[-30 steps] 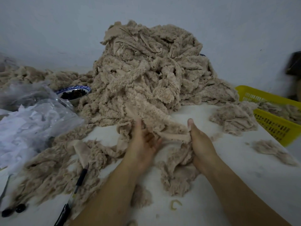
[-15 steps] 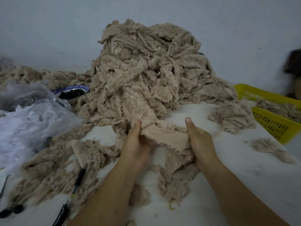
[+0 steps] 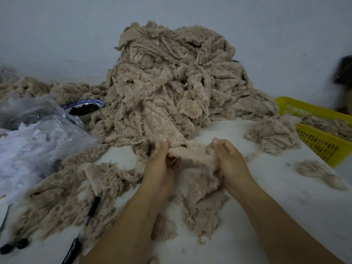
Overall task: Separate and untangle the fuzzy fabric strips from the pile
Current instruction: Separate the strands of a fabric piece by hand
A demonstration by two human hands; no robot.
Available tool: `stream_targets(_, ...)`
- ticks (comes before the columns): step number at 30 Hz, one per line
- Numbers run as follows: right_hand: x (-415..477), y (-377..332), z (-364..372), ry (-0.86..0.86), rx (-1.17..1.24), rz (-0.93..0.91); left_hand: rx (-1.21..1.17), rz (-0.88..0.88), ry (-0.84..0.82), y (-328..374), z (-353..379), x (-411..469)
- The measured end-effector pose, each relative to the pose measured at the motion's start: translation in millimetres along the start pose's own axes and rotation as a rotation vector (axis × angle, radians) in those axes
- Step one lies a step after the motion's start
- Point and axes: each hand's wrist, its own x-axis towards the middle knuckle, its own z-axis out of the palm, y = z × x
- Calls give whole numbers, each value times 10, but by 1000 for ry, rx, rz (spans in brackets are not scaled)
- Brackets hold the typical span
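Straight ahead of the fingers (image 3: 219, 144) the tall pile (image 3: 171, 82) blocks the way, and the strip (image 3: 192, 159) they hold runs up into its foot. Right of the fingers the counter (image 3: 266, 197) lies bare as far as a loose clump (image 3: 272, 136), a small tuft (image 3: 314, 172) and the yellow basket (image 3: 323, 145) at the edge. Left of the fingers, scraps (image 3: 57, 197) and a pen (image 3: 89, 216) cover the counter, with a plastic bag (image 3: 38, 140) and a bowl (image 3: 85, 107) beyond. Nearer than the fingers, more scraps lie between the forearms.
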Motion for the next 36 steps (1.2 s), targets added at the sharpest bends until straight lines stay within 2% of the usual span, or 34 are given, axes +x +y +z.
stream_targets(4,16,13,-38,-13,39,39,18,-108,-83,8,48,-38)
stream_targets(8,-19,12,27,-29,-84,-91,371,-178,-279,-61,129,-173)
stream_targets(10,-36,11,38,-67,-81,-95,431,-194,-344,-104,134,-208)
stream_targets(14,-82,-13,59,-196,6,-69,253,-134,-268,-71,143,-192)
stream_targets(18,-97,37,79,-311,-287,-116,82,-154,-197,14,92,-130)
stream_targets(21,-56,24,74,-218,-372,-138,105,-157,-167,21,98,-138)
stream_targets(26,-61,-12,137,-76,-494,-282,43,-121,-273,-8,148,-201)
stream_targets(28,-82,-10,140,-102,-454,-294,-10,-155,-277,10,141,-201)
stream_targets(31,-94,-20,93,-211,-277,-175,-46,-189,-272,17,128,-185)
stream_targets(34,-84,-17,62,-197,-139,-60,-40,-176,-300,3,133,-177)
stream_targets(36,-85,-25,71,-209,-88,-53,-20,-180,-358,9,130,-183)
